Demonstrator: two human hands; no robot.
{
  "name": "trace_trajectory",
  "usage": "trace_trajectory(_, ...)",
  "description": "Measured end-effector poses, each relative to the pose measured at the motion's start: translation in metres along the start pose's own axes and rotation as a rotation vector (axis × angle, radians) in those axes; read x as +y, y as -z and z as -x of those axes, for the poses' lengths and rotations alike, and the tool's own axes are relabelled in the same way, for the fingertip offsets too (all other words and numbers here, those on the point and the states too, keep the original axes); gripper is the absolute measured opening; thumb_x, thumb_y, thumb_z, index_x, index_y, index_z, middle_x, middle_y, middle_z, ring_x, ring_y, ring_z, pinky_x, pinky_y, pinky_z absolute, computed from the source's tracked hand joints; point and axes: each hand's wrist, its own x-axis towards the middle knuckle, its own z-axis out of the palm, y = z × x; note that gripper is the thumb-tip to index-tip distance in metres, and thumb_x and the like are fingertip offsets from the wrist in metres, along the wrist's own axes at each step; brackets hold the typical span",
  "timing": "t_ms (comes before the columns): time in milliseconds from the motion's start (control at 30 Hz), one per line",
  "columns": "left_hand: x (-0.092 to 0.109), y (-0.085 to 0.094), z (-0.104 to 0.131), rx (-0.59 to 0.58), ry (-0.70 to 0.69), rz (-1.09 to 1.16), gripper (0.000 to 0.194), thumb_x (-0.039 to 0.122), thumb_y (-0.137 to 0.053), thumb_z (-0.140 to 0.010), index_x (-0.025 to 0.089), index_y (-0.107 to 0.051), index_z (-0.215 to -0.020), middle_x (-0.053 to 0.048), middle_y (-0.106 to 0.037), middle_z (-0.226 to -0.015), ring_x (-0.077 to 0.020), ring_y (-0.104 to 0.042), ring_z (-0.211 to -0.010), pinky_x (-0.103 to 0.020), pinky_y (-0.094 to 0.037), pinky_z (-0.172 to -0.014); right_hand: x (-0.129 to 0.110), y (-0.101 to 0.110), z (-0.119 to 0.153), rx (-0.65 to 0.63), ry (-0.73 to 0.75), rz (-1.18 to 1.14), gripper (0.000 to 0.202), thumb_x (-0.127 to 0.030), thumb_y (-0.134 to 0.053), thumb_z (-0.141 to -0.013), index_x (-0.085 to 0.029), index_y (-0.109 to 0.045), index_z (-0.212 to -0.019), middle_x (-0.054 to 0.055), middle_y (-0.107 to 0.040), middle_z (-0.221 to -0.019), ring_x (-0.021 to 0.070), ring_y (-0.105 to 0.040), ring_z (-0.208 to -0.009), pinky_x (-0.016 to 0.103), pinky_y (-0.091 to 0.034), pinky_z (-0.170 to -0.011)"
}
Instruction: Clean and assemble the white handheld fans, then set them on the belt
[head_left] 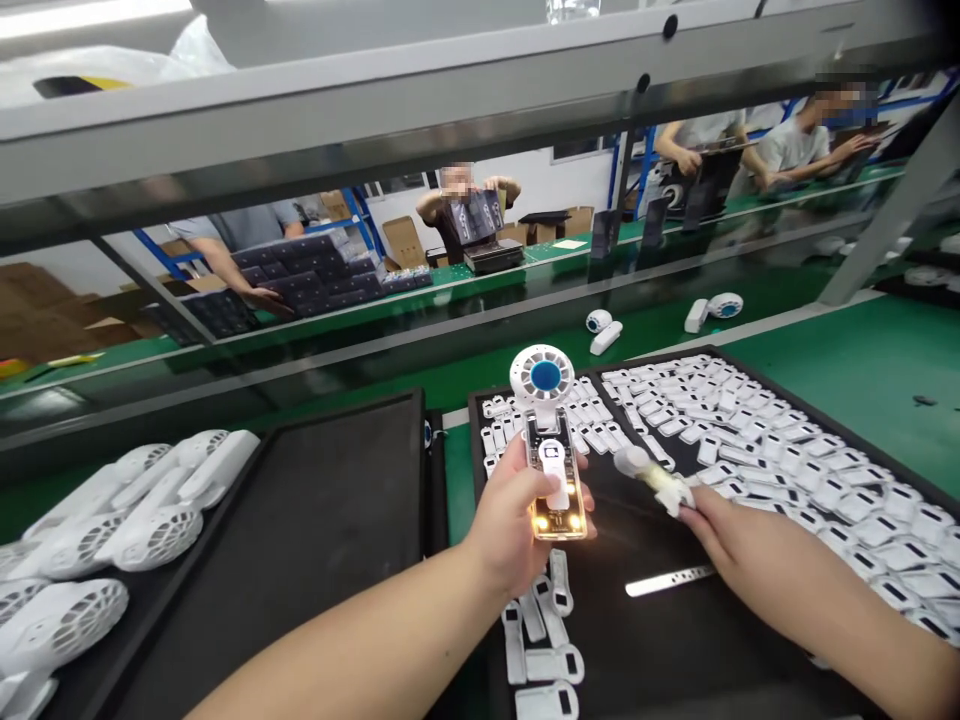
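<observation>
My left hand (499, 515) is closed around a handheld fan (546, 375), held upright with its round white head and blue centre at the top. Its clear handle glows orange near the bottom, and my thumb presses on a white keyhole-shaped piece (553, 458) on the handle's face. To the right, my right hand (709, 520) pinches a small whitish piece (664, 485) with a yellowish middle, too blurred to name. Just below these fingers lies a thin white strip with holes (667, 580). Several white keyhole-shaped covers (551, 663) rest on the black tray under my hands.
Rows of white covers fill the right black tray (795, 440). White fans (150, 530) lie at the left beside another black tray (337, 500). Two small fans (724, 305) sit on the green bench behind. A metal shelf beam (450, 90) crosses above; co-workers handle dark boxes beyond.
</observation>
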Motion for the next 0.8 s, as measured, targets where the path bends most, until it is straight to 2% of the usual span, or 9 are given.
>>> trace_trajectory(67,-0.001,0.000,-0.001,0.030,-0.008,-0.033,0.032,0.020,-0.063,-0.066,0.018,-0.056,-0.098,-0.004,-0.062,-0.095,-0.0152,-0.060,-0.063,-0.028,-0.051,-0.050,0.002,-0.007,-0.002,-0.123,-0.042,0.046,0.027,-0.036,-0.032,-0.100,-0.024,-0.054,-0.091,0.006,-0.067,-0.064,0.0300,-0.067,-0.061,0.032,-0.028,-0.054)
trace_trajectory(133,-0.001,0.000,-0.001,0.051,-0.007,-0.074,0.027,0.021,-0.063,-0.068,0.017,-0.055,-0.094,-0.003,-0.061,-0.093,-0.0142,-0.060,-0.062,-0.027,-0.050,-0.048,0.001,-0.011,-0.004,-0.193,-0.063,0.050,0.026,-0.035,-0.033,-0.101,-0.023,-0.055,-0.093,0.007,-0.068,-0.067,0.0303,-0.068,-0.065,0.032,-0.026,-0.055)
trace_trajectory(467,-0.001,-0.004,0.000,0.068,-0.028,-0.158,0.028,0.023,-0.063,-0.068,0.018,-0.053,-0.094,-0.003,-0.062,-0.087,-0.0152,-0.060,-0.057,-0.028,-0.050,-0.046,-0.004,-0.010,-0.008,-0.208,-0.055,0.019,0.026,-0.034,-0.034,-0.102,-0.023,-0.054,-0.090,0.008,-0.069,-0.068,0.0292,-0.067,-0.062,0.032,-0.022,-0.055)
trace_trajectory(567,-0.001,-0.005,0.000,0.070,-0.024,-0.162,0.030,0.023,-0.064,-0.068,0.018,-0.053,-0.096,-0.003,-0.061,-0.085,-0.0153,-0.059,-0.056,-0.027,-0.049,-0.045,-0.005,-0.009,-0.010,-0.191,-0.054,0.018,0.026,-0.033,-0.034,-0.102,-0.023,-0.054,-0.088,0.008,-0.068,-0.066,0.0294,-0.067,-0.062,0.032,-0.023,-0.054)
trace_trajectory(667,-0.002,-0.003,-0.001,0.082,-0.025,-0.141,0.031,0.024,-0.066,-0.069,0.018,-0.054,-0.096,-0.003,-0.063,-0.087,-0.0152,-0.059,-0.056,-0.028,-0.049,-0.046,-0.005,0.002,-0.005,-0.138,-0.040,-0.017,0.023,-0.032,-0.038,-0.099,-0.024,-0.053,-0.083,0.005,-0.066,-0.061,0.0280,-0.065,-0.057,0.031,-0.025,-0.053)
trace_trajectory(733,-0.003,-0.001,-0.003,0.105,-0.028,-0.093,0.032,0.028,-0.069,-0.071,0.018,-0.054,-0.098,-0.004,-0.064,-0.090,-0.0167,-0.062,-0.061,-0.029,-0.051,-0.049,-0.008,0.015,0.004,-0.047,0.005,-0.099,0.026,-0.036,-0.038,-0.099,-0.026,-0.050,-0.079,0.003,-0.063,-0.058,0.0249,-0.061,-0.051,0.031,-0.028,-0.050)
trace_trajectory(800,-0.003,0.001,-0.004,0.140,-0.022,-0.027,0.035,0.036,-0.070,-0.074,0.018,-0.055,-0.100,-0.005,-0.064,-0.089,-0.0186,-0.063,-0.064,-0.031,-0.053,-0.052,-0.016,0.030,0.016,0.118,0.057,-0.214,0.031,-0.040,-0.033,-0.100,-0.027,-0.051,-0.078,0.002,-0.062,-0.059,0.0222,-0.058,-0.049,0.031,-0.033,-0.048)
